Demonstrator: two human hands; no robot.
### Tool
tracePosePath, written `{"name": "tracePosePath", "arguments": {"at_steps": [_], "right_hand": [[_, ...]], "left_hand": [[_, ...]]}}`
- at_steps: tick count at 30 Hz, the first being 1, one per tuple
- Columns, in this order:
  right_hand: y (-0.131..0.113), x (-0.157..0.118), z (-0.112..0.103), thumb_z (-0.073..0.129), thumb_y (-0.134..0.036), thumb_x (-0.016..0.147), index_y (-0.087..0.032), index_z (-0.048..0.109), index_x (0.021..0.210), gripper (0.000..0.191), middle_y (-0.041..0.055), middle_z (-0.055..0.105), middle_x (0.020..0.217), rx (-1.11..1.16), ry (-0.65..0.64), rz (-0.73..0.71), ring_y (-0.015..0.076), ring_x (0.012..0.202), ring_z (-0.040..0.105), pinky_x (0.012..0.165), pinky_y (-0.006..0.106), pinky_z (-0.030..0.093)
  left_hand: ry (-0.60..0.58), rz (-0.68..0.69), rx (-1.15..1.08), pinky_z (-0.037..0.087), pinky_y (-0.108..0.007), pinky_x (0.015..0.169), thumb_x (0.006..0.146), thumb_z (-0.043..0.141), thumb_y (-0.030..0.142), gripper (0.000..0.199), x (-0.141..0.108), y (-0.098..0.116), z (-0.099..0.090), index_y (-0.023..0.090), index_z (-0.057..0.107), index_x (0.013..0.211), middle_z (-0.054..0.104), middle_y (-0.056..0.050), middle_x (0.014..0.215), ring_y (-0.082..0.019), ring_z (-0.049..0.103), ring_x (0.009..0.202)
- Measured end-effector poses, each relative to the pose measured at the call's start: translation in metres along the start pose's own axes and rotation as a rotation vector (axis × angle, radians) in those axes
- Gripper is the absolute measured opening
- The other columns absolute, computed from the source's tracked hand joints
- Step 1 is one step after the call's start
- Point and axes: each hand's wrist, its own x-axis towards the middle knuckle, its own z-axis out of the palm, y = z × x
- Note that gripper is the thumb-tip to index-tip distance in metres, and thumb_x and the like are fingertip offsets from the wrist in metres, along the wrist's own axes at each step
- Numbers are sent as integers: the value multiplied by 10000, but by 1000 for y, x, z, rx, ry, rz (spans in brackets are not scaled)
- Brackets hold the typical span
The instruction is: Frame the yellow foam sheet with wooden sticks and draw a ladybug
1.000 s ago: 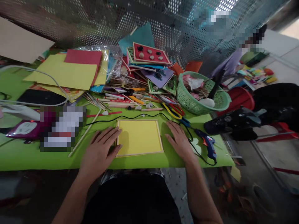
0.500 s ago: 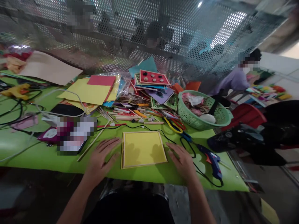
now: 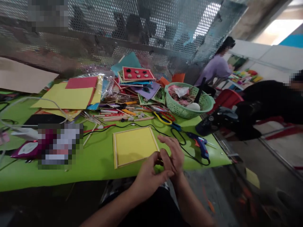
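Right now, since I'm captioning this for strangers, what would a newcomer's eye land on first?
Probably the bright yellow card, edged with thin strips, on the green tabletop in front of the person. The left hand and right hand overlap in view by its near right corner. Beyond, to the right, the pale green basket stands out, with a blue glue gun lying nearer the table's right end.

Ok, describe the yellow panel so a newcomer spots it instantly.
Find the green tabletop, then its near side, by the person's left hand and right hand. The yellow panel lies flat there, left of the hands. Pale thin sticks border it, unlike the larger, unframed yellow sheet in the paper pile.
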Motion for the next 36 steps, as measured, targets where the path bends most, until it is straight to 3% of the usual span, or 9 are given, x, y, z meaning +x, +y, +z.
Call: {"name": "tracePosePath", "arguments": {"at_steps": [5,8,14,18,21,26,31,33,36], "right_hand": [[-5,0,0,464,-180,1002,-310,618,1430,474,62,806,1229,86,-55,-59,253,1090,768,909,440,638],[-8,0,0,461,-173,990,-303,614,1434,487,62,806,1238,117,-50,-86,252,1085,772,900,435,637],[-12,3,4,512,-111,935,-297,579,1497,596,56,827,1179,91,-10,-177,244,1028,794,859,425,636],[-15,4,5,515,-101,944,-321,601,1447,555,47,833,1141,80,-15,-170,242,971,807,828,429,639],[-13,6,3,482,-114,962,-301,605,1424,513,73,833,1112,12,1,-178,263,944,810,786,459,636],[-13,8,5,504,-124,979,-295,607,1444,506,69,830,1143,56,-5,-194,262,983,799,803,452,628],[-16,12,9,512,-131,980,-294,622,1426,487,68,828,1144,92,-26,-198,261,968,793,787,454,612],[-15,15,10,516,-155,975,-292,612,1442,496,72,828,1148,64,-16,-220,267,950,791,774,460,607],[-14,18,11,526,-168,971,-277,606,1456,503,79,829,1142,51,-30,-245,271,942,788,773,464,603]], "left_hand": [[1,-93,-67,491,-289,793,659,951,279,385,-3,3,-7,199,621,842,721,-6,865,-183,643,840],[1,-66,-80,481,-288,786,678,951,277,375,-8,2,-8,198,616,825,708,-1,838,-177,633,827],[-15,-20,-71,496,-324,913,733,923,289,356,-15,3,-10,206,675,974,745,-41,1032,-219,658,1003],[-1,-61,-81,480,-307,818,698,951,336,381,-16,3,-12,207,635,866,712,-17,881,-194,624,870],[10,-45,-67,459,-303,775,767,909,396,364,-16,4,-13,206,603,821,666,-5,808,-174,594,801],[-27,26,-105,481,-333,910,763,915,358,403,-13,5,-18,213,633,1011,716,-42,1036,-213,635,989],[-30,-81,-123,458,-302,784,720,943,395,425,-15,8,-23,209,612,910,667,-10,887,-182,585,856],[-22,-45,-124,471,-308,817,765,917,402,385,-16,9,-23,208,612,897,669,-16,899,-184,595,878],[-36,57,-119,486,-339,949,804,895,384,363,-16,10,-24,212,646,1003,710,-55,1079,-218,629,1036]]}}
